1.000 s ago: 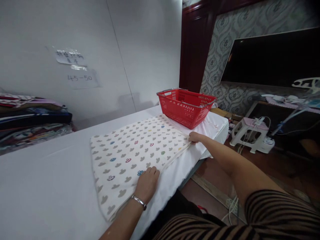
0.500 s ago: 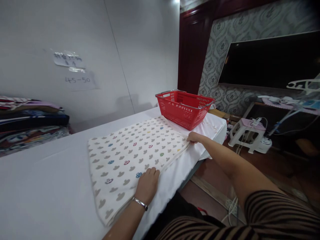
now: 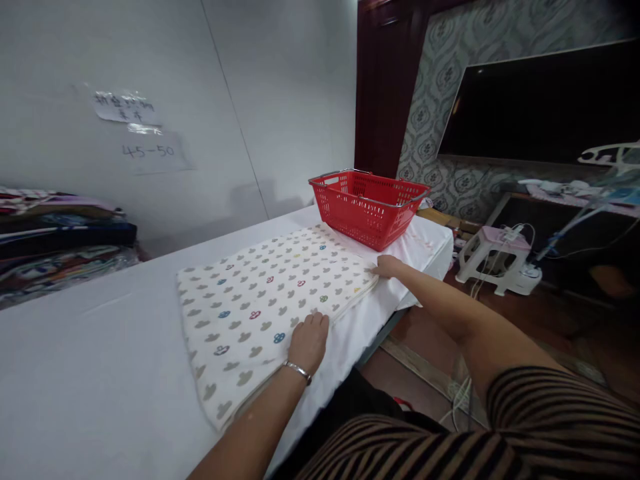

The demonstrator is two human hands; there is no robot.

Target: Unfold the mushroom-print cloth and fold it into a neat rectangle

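Note:
A white cloth [image 3: 273, 297], folded into a flat rectangle and printed with grey and a few coloured mushroom shapes, lies on the white-covered table. My left hand [image 3: 309, 341], with a silver band on the wrist, rests palm down on its near edge. The fingers lie over the fabric, slightly bent; the thumb is hidden. At the near right corner, my right hand [image 3: 387, 267] pinches the edge of the cloth, its index finger on top. The layers show along the near side.
A red plastic basket [image 3: 370, 210] stands just beyond the cloth. Stacked folded fabrics [image 3: 65, 243] sit at the far left by the white wall [image 3: 280, 87]. To the right are a white stool [image 3: 493, 257] with cables and a wall television [image 3: 540, 107].
My left hand has slid rightward along the cloth's near edge, closer to my right hand. My right hand stays at the corner, its index finger now more extended. The view has tipped slightly downward.

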